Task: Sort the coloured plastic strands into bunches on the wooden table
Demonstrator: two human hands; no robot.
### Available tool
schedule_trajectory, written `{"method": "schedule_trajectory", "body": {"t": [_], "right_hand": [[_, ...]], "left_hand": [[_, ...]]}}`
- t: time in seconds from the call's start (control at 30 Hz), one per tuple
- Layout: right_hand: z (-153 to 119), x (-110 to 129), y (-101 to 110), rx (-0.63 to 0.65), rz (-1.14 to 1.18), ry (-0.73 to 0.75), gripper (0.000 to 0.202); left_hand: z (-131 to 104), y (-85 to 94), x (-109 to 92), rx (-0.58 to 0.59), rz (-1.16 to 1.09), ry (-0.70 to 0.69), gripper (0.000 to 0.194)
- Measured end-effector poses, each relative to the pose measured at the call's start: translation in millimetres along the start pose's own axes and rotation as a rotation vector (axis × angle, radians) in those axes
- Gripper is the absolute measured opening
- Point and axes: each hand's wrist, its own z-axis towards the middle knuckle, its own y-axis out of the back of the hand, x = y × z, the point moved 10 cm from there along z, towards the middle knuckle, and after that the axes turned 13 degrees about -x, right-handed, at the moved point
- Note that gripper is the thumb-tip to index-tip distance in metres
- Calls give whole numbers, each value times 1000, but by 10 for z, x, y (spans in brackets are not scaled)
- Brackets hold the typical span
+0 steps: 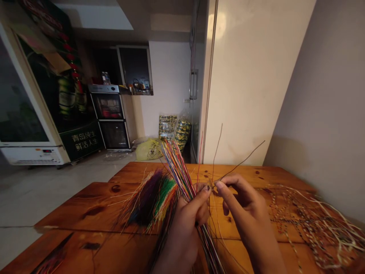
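Note:
My left hand is closed around a bundle of thin multicoloured cords, which stands up above the fist and trails down below it. Between its thumb and forefinger sits a small knot or crossing of cords, too small to make out. Just to the right, my right hand pinches a thin dark brown cord, whose free end sticks out up and to the right. A red cord and another brown cord rise between the two hands. The fingertips of both hands are close together.
A spread of purple, green and orange cords lies on the wooden table at left. Patterned braided cords are heaped at right. Beyond stand a tall cream cabinet, a yellow bag, a small glass-door cabinet and a display fridge.

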Motion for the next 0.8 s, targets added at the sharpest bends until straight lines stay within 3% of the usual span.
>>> {"method": "schedule_trajectory", "body": {"t": [0.07,0.23,0.47,0.57,0.8], "right_hand": [[15,-6,16,-17,14,-7,17],[41,-2,34,-29,39,-7,17],[53,26,98,-108,51,25,15],[70,23,221,-185,73,31,15],[101,-9,718,-484,154,15,18]], "left_hand": [[1,18,-14,-17,68,-25,23],[-42,15,-210,-46,267,-248,14],[-51,-81,-176,46,341,-255,11],[-41,-68,-131,30,469,-247,12],[-56,-139,90,163,737,-184,16]]}}
